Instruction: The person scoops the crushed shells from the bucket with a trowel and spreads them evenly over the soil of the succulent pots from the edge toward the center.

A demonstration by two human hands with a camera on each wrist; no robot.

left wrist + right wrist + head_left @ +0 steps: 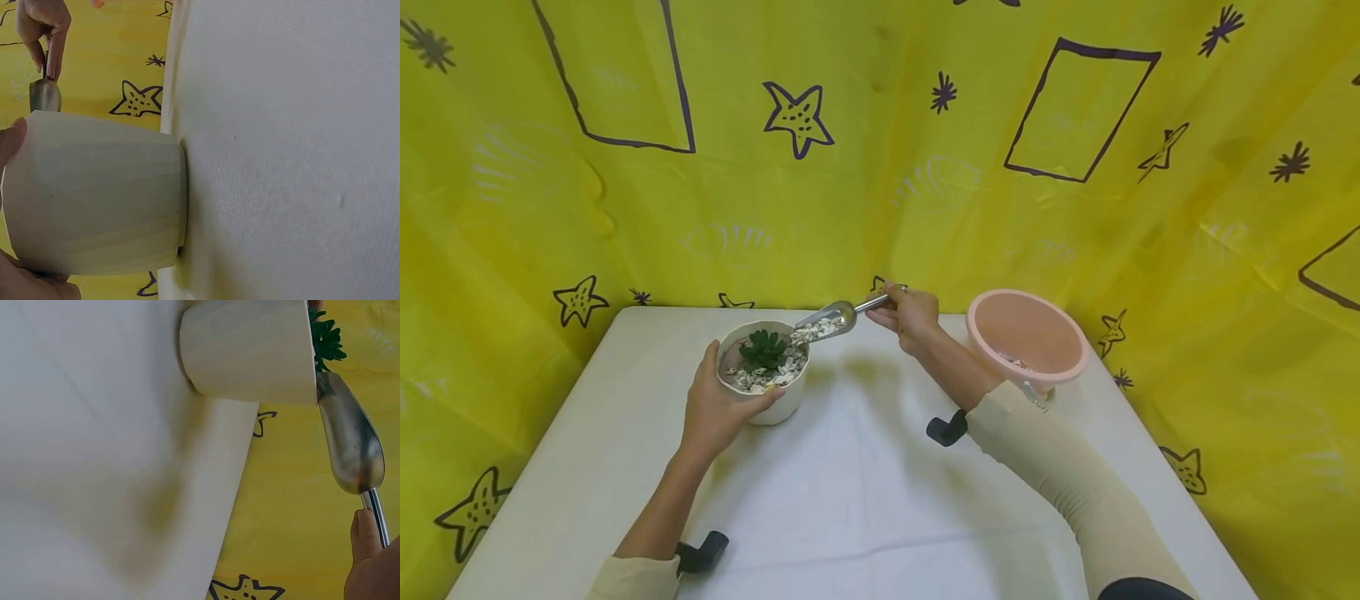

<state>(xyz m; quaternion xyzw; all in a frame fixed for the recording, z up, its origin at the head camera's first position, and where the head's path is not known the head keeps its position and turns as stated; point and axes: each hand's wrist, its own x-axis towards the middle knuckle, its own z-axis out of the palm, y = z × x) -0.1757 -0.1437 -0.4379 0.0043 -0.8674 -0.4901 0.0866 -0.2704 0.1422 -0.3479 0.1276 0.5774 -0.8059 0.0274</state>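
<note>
A white plant pot (778, 408) stands on the table with a green succulent (764, 350) in its middle. Pale stone chips (775, 375) cover the front and right of the soil, while the back left shows bare grey-brown soil. My left hand (722, 408) grips the pot from the left, thumb across its front. In my right hand (910, 317) is the handle of a metal scoop (847, 315), pinched between thumb and fingers. The scoop tilts down to the left, its lip at the pot's right rim, with stone chips inside. In the right wrist view the scoop (353, 437) meets the rim beside the leaves.
A pink basin (1030, 333) stands at the table's back right, behind my right forearm, with some chips at its bottom. The white table (850, 492) ends at a yellow patterned curtain (880, 208) behind and at both sides.
</note>
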